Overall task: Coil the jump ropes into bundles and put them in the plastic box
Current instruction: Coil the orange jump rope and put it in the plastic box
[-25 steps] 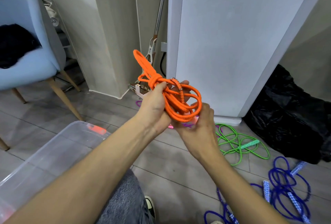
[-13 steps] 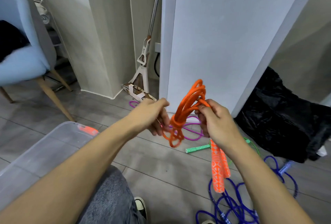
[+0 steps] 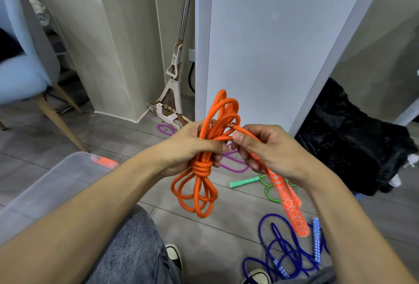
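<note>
Head view: thick braided orange jump rope bundle [image 3: 205,165] held upright at chest height, long axis near vertical, loops fanning above and below a wrapped waist. Left hand [image 3: 192,147] curled round that waist as the main grip, fingers closed over the strands just above the wound turns. Right hand [image 3: 269,150] just beside it on the right, thumb and fingertips pinching the free tail of the same rope where it leaves the top loops; the two patterned orange foam handles [image 3: 289,199] hanging down and to the right below that hand.

Clear plastic box with an orange latch [image 3: 56,184] on the floor low and to the left, nearer the left hand; nothing made out inside through the visible wall. Judged next: tail to be tucked or cinched, then the bundle carried down-left into the box.

Still loose on the grey tile floor: green jump rope with a teal patterned handle [image 3: 246,181], purple jump rope [image 3: 233,163], dark blue jump rope with blue patterned handles [image 3: 285,258].
</note>
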{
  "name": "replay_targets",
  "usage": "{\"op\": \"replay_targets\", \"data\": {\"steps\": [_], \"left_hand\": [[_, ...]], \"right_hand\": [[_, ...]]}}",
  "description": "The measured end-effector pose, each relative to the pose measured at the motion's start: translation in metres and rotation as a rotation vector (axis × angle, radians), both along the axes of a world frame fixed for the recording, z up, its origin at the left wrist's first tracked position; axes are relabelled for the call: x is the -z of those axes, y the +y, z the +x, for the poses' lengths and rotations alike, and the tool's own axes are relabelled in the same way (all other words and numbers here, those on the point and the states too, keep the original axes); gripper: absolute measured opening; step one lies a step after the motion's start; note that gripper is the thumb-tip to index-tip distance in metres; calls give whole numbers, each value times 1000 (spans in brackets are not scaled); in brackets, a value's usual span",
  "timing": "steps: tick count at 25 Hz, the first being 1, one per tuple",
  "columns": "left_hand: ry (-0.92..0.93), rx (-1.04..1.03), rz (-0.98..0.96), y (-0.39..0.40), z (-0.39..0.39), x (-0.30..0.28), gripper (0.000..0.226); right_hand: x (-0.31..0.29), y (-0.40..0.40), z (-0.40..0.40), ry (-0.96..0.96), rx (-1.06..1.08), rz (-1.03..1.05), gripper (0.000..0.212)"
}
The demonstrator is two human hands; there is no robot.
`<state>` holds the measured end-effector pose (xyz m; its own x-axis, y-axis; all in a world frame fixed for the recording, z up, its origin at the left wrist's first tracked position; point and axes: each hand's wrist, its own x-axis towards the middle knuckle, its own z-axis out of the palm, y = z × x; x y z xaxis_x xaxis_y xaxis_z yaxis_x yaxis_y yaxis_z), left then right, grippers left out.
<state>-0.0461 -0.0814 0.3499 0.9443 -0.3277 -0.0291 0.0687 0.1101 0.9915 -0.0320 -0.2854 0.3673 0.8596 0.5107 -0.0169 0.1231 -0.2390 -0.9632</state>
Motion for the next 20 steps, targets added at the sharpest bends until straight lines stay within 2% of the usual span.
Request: {"op": "replay_targets", "data": {"steps": [3, 7, 11, 14, 18, 20], "left_hand": [[100, 63, -56, -9, -6, -2, 13], [159, 22, 101, -8, -1, -2, 15], [151, 52, 135, 12, 3, -2, 11], [127, 16, 90, 14, 9, -5, 3], [115, -46, 118, 15, 9, -2, 15], [141, -139, 63, 14, 9, 1, 22]], "right_hand": [[-1, -7, 1, -60, 2, -95, 36], [5, -16, 4, -157, -49, -152, 56], [1, -35, 16, -205, 37, -152, 48], [-1, -43, 24, -200, 85, -93, 44], [6, -40, 22, -137, 74, -70, 45], [12, -40, 20, -48, 23, -187, 39]]}}
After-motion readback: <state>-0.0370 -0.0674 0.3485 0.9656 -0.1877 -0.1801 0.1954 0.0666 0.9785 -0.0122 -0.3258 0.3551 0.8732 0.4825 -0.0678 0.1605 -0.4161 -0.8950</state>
